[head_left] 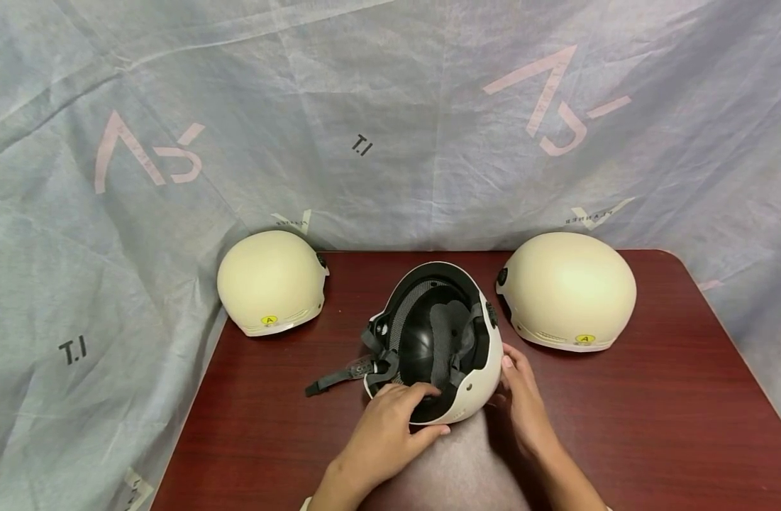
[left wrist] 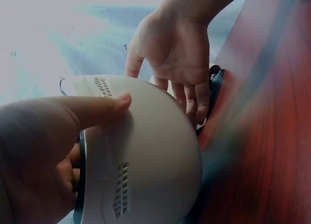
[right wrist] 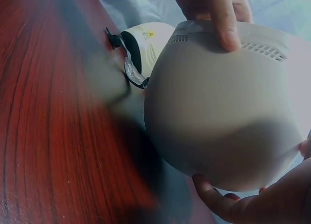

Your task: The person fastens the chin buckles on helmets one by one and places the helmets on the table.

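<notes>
A white helmet (head_left: 482, 390) is tipped so that its black lined inside faces up, in the middle of the head view. My left hand (head_left: 390, 427) grips its near rim, the thumb on the outer shell and the fingers inside. At the shell's right side, my right hand (head_left: 524, 401) touches the helmet with fairly straight fingers. A dark chin strap (head_left: 339, 380) with a buckle hangs out to the left onto the table. In the left wrist view, mesh vents (left wrist: 122, 190) show on the shell near the left thumb (left wrist: 109, 110).
Two more cream helmets stand dome-up on the dark red wooden table (head_left: 658, 426): one at the back left (head_left: 269, 280), one at the back right (head_left: 569, 284). Both carry a yellow sticker. Behind the table hangs a grey printed cloth (head_left: 390, 191).
</notes>
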A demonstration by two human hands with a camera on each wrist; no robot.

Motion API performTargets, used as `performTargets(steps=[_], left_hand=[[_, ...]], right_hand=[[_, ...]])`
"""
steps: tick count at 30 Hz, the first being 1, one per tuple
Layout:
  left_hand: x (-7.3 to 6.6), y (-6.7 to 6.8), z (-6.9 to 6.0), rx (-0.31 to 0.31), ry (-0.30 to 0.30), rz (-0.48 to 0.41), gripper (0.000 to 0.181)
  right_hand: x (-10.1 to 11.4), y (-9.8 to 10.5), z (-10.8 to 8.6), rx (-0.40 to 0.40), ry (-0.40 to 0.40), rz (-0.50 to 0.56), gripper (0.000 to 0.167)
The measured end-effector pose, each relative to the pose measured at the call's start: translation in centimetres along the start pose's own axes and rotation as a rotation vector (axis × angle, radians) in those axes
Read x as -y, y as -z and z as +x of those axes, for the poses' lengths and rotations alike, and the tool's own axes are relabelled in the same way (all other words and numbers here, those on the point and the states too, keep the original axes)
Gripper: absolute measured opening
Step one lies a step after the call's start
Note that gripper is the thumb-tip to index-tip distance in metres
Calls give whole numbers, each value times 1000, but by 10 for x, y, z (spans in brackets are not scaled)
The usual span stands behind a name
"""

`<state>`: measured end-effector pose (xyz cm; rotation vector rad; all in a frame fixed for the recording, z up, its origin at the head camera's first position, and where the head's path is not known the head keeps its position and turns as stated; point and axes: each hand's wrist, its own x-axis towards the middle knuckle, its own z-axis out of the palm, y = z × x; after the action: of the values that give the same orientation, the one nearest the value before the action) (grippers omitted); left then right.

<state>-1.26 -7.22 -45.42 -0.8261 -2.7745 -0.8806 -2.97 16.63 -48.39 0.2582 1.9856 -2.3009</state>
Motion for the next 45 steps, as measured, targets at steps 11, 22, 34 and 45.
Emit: performTargets(steps=[11, 22, 34, 45], left_hand=[[3, 4, 1, -68, -134, 20, 39], [-7, 0, 5, -89, -215, 173, 39], [-18, -8, 9, -85, -218, 258, 44], [-21, -7, 11, -138, -318, 29, 28]], right_hand=[[-2, 5, 1, -7, -33, -12, 32], [-2, 10, 4, -47, -14, -66, 38], [0, 2, -10, 102, 163, 103, 42], [1, 9, -9, 102, 143, 142, 50]])
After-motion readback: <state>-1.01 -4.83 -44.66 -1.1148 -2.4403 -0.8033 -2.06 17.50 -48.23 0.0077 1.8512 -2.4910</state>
